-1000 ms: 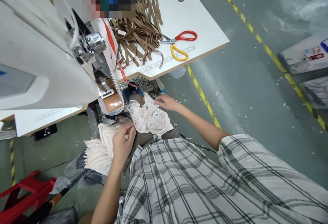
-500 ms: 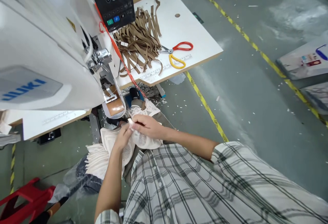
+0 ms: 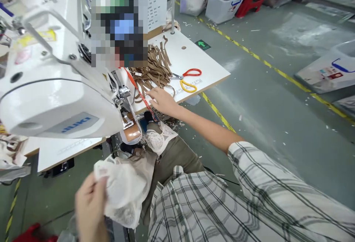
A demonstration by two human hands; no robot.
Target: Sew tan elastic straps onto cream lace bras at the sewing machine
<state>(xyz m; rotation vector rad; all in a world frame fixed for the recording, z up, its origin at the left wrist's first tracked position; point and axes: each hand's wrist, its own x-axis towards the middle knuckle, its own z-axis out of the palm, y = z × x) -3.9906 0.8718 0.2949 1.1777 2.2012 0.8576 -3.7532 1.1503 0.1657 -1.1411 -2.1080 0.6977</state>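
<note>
My left hand (image 3: 91, 201), slightly blurred, pinches the edge of a white bra piece (image 3: 124, 186) with soft cups, held low at the left. My right hand (image 3: 162, 101) reaches over the table's front edge with its fingers stretched out, close to the red cord (image 3: 137, 88) and the near end of a pile of brown fabric strips (image 3: 155, 64). Nothing shows in its fingers. Another white lace bra piece (image 3: 159, 140) lies over my knee, beneath the right forearm.
A white JUKI sewing machine (image 3: 61, 98) fills the left, its arm end (image 3: 131, 133) jutting toward my lap. Scissors (image 3: 185, 77) with red and yellow handles lie on the white table (image 3: 205, 62). Plastic bins (image 3: 226, 3) stand on the floor behind.
My hands were together on the white bra piece over my lap. The left has carried it down and left; the right has let go and moved up to the strips. The view has tilted up.
</note>
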